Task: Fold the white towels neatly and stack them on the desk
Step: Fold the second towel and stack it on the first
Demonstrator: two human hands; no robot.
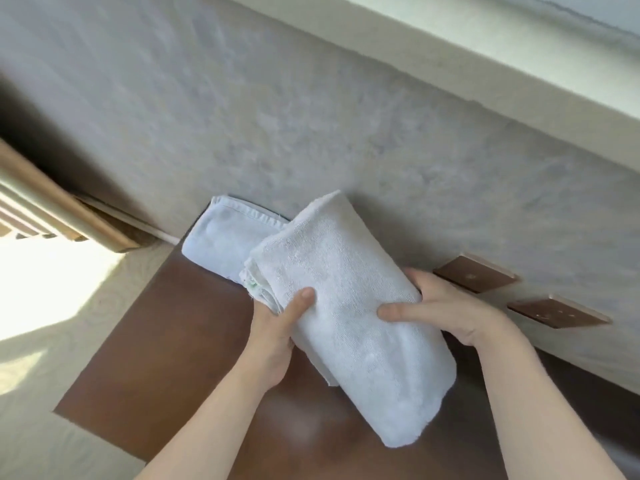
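A folded white towel (349,306) is held above the dark brown desk (162,341), lying diagonally from upper left to lower right. My left hand (277,327) grips its left edge, thumb on top, where the layered edges show. My right hand (446,306) holds its right side, with the thumb pressed on the top face. A second folded white towel (221,240) lies flat on the desk at the far corner against the wall, partly covered by the held one.
A mottled grey wall (311,133) runs right behind the desk. Two copper-coloured wall plates (474,273) (557,311) sit on it to the right of my right hand. Pale carpet (52,306) and a wooden frame (52,202) lie to the left.
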